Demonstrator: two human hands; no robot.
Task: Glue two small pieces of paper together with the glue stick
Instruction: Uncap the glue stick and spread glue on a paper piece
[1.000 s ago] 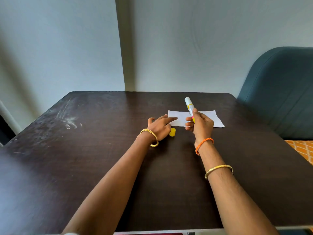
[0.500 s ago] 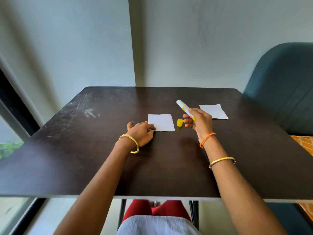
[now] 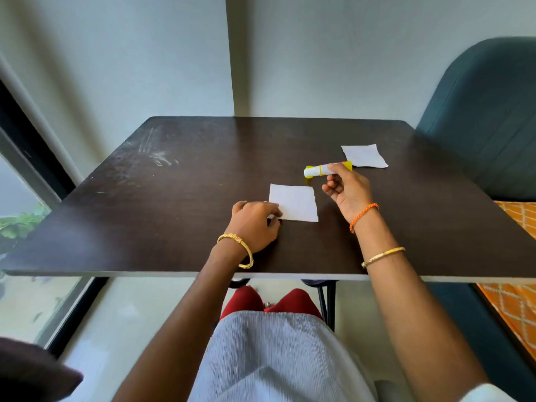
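Two small white papers lie on the dark table [image 3: 179, 216]. The near paper [image 3: 293, 202] is in the middle, and my left hand [image 3: 255, 223] pinches its near left corner with curled fingers. The far paper [image 3: 364, 156] lies at the back right, untouched. My right hand [image 3: 349, 193] holds the white and yellow glue stick [image 3: 320, 170] by its right end, level above the table, between the two papers. Its left tip points left. A bit of the yellow cap [image 3: 309, 177] shows on the table just under that tip.
A dark green chair [image 3: 487, 123] stands at the table's right side, with an orange patterned cloth [image 3: 519, 285] below it. A pale wall rises behind the far edge, and a window is at the left. My lap is under the near edge.
My left hand has slid one paper away from the other, toward the table's middle. My right hand has tipped the glue stick from slanted to level. The camera now looks further down.
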